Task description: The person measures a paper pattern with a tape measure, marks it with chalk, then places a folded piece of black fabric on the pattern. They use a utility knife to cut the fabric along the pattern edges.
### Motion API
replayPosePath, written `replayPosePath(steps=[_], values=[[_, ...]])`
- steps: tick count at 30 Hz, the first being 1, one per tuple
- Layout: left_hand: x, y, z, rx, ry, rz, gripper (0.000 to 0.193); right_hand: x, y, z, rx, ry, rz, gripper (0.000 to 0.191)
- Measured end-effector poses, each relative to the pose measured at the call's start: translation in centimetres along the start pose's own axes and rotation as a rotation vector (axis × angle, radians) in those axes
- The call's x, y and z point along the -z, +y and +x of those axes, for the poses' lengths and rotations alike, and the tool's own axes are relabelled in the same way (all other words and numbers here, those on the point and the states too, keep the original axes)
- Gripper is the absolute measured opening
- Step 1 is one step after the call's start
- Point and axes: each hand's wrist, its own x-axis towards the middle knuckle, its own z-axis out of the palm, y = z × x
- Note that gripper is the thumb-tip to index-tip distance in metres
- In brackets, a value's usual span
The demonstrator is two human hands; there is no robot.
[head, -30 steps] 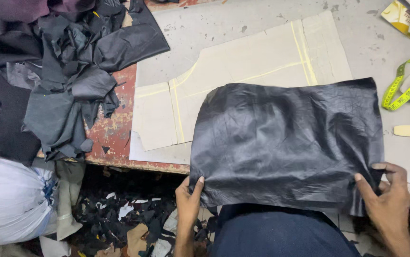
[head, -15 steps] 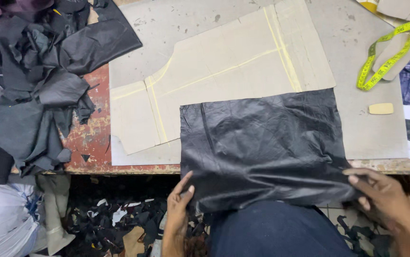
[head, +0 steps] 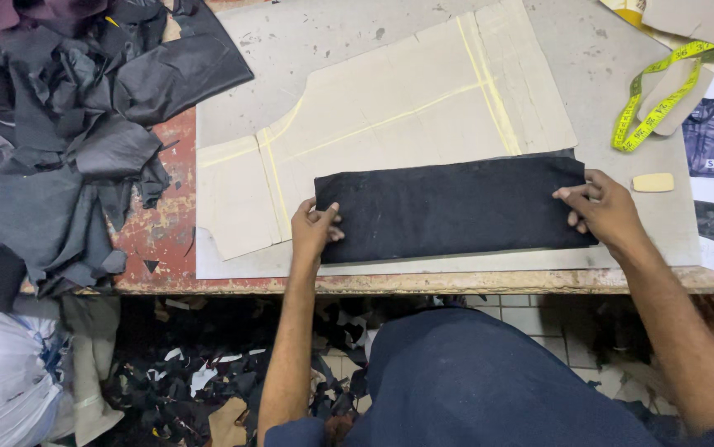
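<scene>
Head view — left hand [head: 314, 228] and right hand [head: 601, 207] each pinch an end of the black folded cloth [head: 450, 209] — it lies flat on the table [head: 489, 281].

In the frame centre, the left hand [head: 314, 225] and right hand [head: 601, 207] press the ends of a folded black leather piece [head: 452, 209] on a beige paper pattern [head: 390, 116].
</scene>
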Motion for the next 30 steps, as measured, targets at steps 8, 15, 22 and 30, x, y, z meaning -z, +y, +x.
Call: replayPosePath(steps=[8,15,22,30], values=[[-0.9,0.7,-1.0,-0.310,0.509,0.811,0.042,-1.3,1.4,0.5,0.359,0.468,-0.504,0.021],[-2.4,0.3,0.0,-0.415,0.500,0.849,0.022,-2.5,-0.5,0.6,0.393,0.543,-0.642,0.019],[-1.1,-0.6,0.1,-0.309,0.454,0.449,0.025,-3.0,-0.9,0.6,0.267,0.516,-0.717,0.022],[0.6,-1.4,2.3,-0.117,0.273,0.180,0.043,-2.8,-1.5,0.9,0.424,0.455,-0.783,0.019]])
